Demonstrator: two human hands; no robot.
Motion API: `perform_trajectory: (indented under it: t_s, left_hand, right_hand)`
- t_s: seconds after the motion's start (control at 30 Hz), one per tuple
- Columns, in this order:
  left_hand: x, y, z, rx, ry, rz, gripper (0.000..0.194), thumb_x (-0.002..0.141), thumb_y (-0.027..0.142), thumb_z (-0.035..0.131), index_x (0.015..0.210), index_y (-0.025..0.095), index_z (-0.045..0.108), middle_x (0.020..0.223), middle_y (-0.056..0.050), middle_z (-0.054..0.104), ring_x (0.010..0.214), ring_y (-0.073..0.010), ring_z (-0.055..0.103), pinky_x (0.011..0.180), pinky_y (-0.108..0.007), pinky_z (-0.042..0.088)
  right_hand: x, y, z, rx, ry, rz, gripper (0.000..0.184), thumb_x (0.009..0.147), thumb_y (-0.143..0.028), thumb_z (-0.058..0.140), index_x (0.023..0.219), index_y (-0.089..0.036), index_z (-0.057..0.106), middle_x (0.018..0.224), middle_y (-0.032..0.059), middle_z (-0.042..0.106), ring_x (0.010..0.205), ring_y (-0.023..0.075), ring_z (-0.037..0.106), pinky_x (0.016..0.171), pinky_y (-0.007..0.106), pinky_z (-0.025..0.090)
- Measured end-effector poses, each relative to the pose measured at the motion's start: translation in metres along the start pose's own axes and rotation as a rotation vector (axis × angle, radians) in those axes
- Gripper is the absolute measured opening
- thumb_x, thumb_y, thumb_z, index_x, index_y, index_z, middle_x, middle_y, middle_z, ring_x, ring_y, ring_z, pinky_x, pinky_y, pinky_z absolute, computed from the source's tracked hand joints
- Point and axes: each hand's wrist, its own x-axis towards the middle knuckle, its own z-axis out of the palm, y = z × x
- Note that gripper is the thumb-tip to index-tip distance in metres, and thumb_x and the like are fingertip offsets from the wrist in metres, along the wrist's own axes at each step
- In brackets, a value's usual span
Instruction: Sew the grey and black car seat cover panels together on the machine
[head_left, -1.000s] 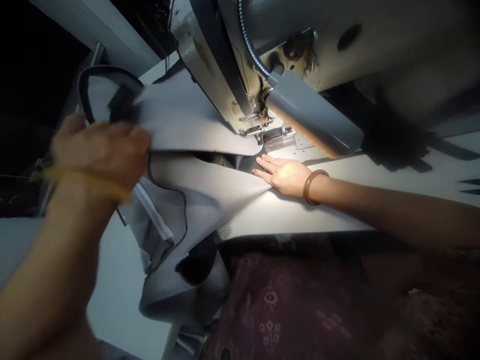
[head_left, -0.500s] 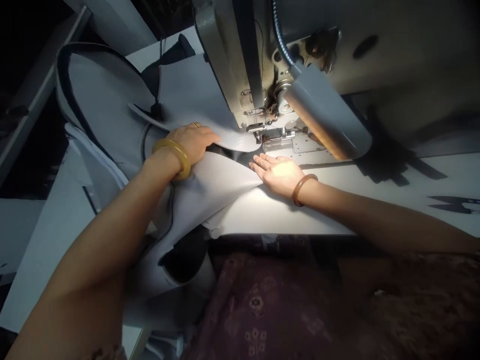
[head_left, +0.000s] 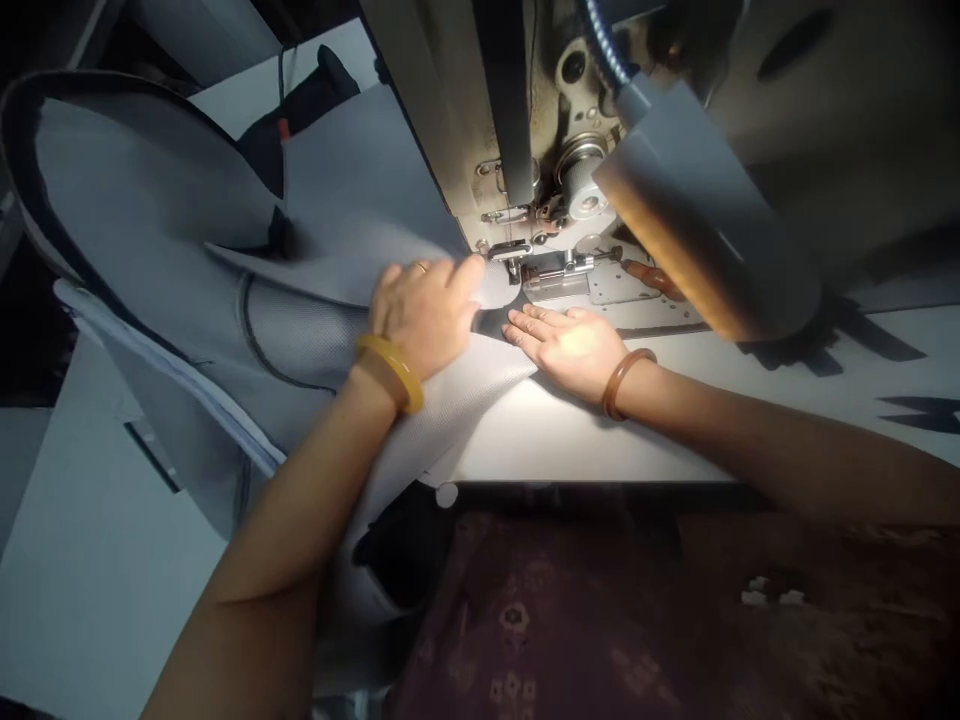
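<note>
A large grey fabric piece (head_left: 352, 200) with dark edging runs under the presser foot (head_left: 514, 268) of a sewing machine (head_left: 427, 110). My left hand (head_left: 424, 315), with a yellow bangle at the wrist, is closed on the fabric just left of the foot; thumb and forefinger pinch it near the edge. In front of the needle area, my right hand (head_left: 566, 345) lies flat with fingers stretched out, its fingertips on a dark strip (head_left: 491, 322) and the fabric's edge. A brown bangle circles that wrist.
A lamp (head_left: 712, 220) on a flexible neck hangs low over the machine bed, right of the needle. Thread snips (head_left: 922, 412) lie on the white table (head_left: 585, 440) at far right. Fabric drapes over the table's front edge at left.
My left hand has slid right along the fabric, closer to the presser foot, and its fingers have drawn together. My right hand stays almost where it was. The view has shifted closer to the machine.
</note>
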Motion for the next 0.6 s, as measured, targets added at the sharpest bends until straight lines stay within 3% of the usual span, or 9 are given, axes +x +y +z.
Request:
perform_trajectory:
  t_s: [0.1, 0.17, 0.3, 0.47, 0.6]
  left_hand:
    - [0.002, -0.013, 0.005, -0.067, -0.009, 0.033, 0.031, 0.086, 0.023, 0.046, 0.115, 0.026, 0.057, 0.121, -0.006, 0.059, 0.115, -0.0291, 0.049, 0.090, -0.044, 0.038]
    - [0.006, -0.023, 0.006, -0.083, -0.050, 0.055, 0.037, 0.085, 0.016, 0.043, 0.116, 0.029, 0.058, 0.127, -0.002, 0.056, 0.119, -0.0277, 0.046, 0.094, -0.045, 0.036]
    - [0.017, -0.030, 0.003, 0.039, -0.100, 0.089, 0.041, 0.087, 0.011, 0.034, 0.111, 0.027, 0.063, 0.106, -0.002, 0.065, 0.097, -0.0220, 0.054, 0.077, -0.036, 0.043]
    - [0.012, 0.001, -0.003, 0.124, -0.127, 0.152, 0.034, 0.090, 0.016, 0.031, 0.089, 0.019, 0.065, 0.089, -0.006, 0.065, 0.086, -0.0219, 0.056, 0.057, -0.031, 0.034]
    - [0.004, 0.019, 0.007, 0.002, -0.076, 0.035, 0.030, 0.087, 0.027, 0.042, 0.107, 0.021, 0.064, 0.086, -0.007, 0.066, 0.083, -0.0249, 0.059, 0.061, -0.032, 0.038]
  right_hand:
    - [0.001, -0.001, 0.001, 0.024, -0.004, 0.007, 0.044, 0.094, -0.009, 0.027, 0.133, -0.009, 0.048, 0.139, 0.0130, 0.045, 0.127, 0.0258, 0.045, 0.090, 0.038, 0.048]
    - [0.001, -0.001, 0.001, 0.044, -0.004, 0.003, 0.044, 0.093, -0.008, 0.029, 0.133, -0.009, 0.048, 0.138, 0.0132, 0.045, 0.128, 0.0253, 0.044, 0.092, 0.038, 0.047]
    - [0.001, -0.002, 0.003, 0.040, 0.022, 0.003, 0.045, 0.091, -0.006, 0.029, 0.131, -0.007, 0.049, 0.138, 0.0141, 0.047, 0.127, 0.0245, 0.045, 0.093, 0.037, 0.047]
    - [0.000, -0.002, 0.002, -0.002, 0.016, 0.004, 0.046, 0.091, -0.005, 0.027, 0.130, -0.008, 0.050, 0.139, 0.0124, 0.046, 0.127, 0.0239, 0.046, 0.092, 0.037, 0.047]
    - [0.000, -0.001, 0.000, -0.024, 0.032, -0.023, 0.046, 0.091, -0.006, 0.024, 0.129, -0.007, 0.051, 0.137, 0.0137, 0.047, 0.127, 0.0237, 0.046, 0.090, 0.038, 0.048]
